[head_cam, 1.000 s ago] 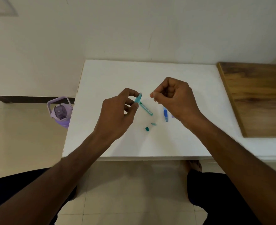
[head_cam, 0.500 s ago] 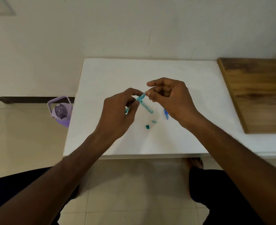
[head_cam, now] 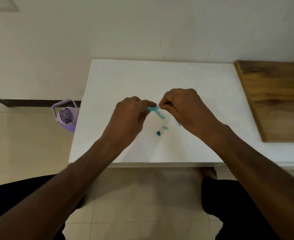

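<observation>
My left hand [head_cam: 129,118] grips a translucent teal pen barrel [head_cam: 152,108] above the white table [head_cam: 160,77], holding it nearly level. My right hand [head_cam: 186,110] has its fingertips pinched at the barrel's right end; what it pinches is too small to tell. Under the hands a second teal tube [head_cam: 160,114] lies on the table. Closer to me lie a small dark teal cap [head_cam: 158,133] and a pale teal tip piece [head_cam: 165,128]. A blue pen part [head_cam: 179,124] shows just below my right hand, mostly hidden.
A wooden board [head_cam: 277,99] covers the table's right side. A purple water bottle [head_cam: 65,116] stands on the tiled floor left of the table. A white wall lies behind. My knees and a foot [head_cam: 209,172] are under the near edge.
The two hands have come together. The left hand turned the teal barrel from tilted up to nearly level. The right hand's fingertips moved left onto the barrel's end.
</observation>
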Available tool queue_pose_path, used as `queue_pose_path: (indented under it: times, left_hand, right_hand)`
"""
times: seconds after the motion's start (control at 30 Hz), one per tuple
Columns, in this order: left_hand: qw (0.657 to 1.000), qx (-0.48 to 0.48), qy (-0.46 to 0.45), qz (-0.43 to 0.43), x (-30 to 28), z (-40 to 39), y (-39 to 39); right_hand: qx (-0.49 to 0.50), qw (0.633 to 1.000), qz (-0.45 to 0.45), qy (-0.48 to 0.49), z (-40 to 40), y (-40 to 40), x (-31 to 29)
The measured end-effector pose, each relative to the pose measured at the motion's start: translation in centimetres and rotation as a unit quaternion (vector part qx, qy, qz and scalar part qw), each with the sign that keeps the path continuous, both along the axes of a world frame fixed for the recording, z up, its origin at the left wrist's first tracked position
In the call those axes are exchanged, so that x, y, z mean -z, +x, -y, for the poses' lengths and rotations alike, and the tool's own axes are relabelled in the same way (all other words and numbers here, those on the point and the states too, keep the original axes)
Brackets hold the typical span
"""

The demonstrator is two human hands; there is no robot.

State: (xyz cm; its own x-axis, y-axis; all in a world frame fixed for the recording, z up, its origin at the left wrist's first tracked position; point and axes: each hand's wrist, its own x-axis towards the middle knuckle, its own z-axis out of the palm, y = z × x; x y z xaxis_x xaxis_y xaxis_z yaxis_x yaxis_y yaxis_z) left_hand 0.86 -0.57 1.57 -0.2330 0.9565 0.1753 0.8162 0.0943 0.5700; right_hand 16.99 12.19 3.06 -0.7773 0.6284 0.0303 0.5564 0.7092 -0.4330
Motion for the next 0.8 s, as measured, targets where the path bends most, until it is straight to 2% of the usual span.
queue_pose_path:
  times: [0.1, 0.2, 0.33, 0.4, 0.5, 0.53, 0.57, 0.6, 0.67, 0.7, 0.73, 0.8]
  left_hand:
    - [1.000, 0.016, 0.013, 0.013, -0.1, 0.1, -0.2]
    - [0.999, 0.033, 0.024, 0.030, -0.3, 0.3, -0.5]
    - [0.998, 0.055, 0.025, -0.003, 0.0, 0.3, -0.3]
    - [0.998, 0.043, 0.046, 0.018, -0.2, 0.4, -0.4]
    - [0.996, 0.020, 0.060, 0.067, -0.4, 0.4, -0.5]
    - [0.995, 0.004, 0.048, 0.089, -0.4, 0.3, -0.4]
    - [0.993, -0.020, 0.029, 0.115, -0.3, 0.2, -0.3]
    - [0.988, -0.046, 0.006, 0.147, -0.1, 0.1, -0.3]
    - [0.972, -0.096, -0.034, 0.210, 0.5, 0.0, -0.1]
    - [0.964, -0.116, -0.046, 0.234, 0.6, 0.0, -0.1]
    - [0.956, -0.131, -0.055, 0.257, 0.7, 0.0, -0.1]
    - [0.941, -0.145, -0.062, 0.299, 0.7, -0.1, 0.0]
  right_hand:
    - [0.046, 0.991, -0.048, -0.114, -0.7, 0.5, 0.2]
    - [0.079, 0.959, -0.078, -0.262, -1.4, 1.1, 0.4]
    - [0.077, 0.928, -0.103, -0.349, -1.6, 1.5, 1.0]
    - [0.078, 0.899, -0.138, -0.407, -1.4, 1.5, 1.0]
    - [0.108, 0.824, -0.217, -0.513, -1.1, 1.2, 0.4]
    - [0.113, 0.816, -0.229, -0.519, -1.2, 1.0, 0.3]
    - [0.113, 0.834, -0.224, -0.491, -1.4, 0.9, 0.2]
    - [0.111, 0.876, -0.200, -0.425, -1.6, 0.8, 0.3]
    - [0.091, 0.968, -0.103, -0.212, -2.1, 0.9, 0.9]
    - [0.067, 0.990, -0.040, -0.122, -2.1, 1.0, 1.3]
    - [0.038, 0.997, 0.020, -0.072, -2.0, 1.1, 1.9]
    - [0.000, 0.993, 0.101, -0.058, -1.1, 1.2, 3.1]
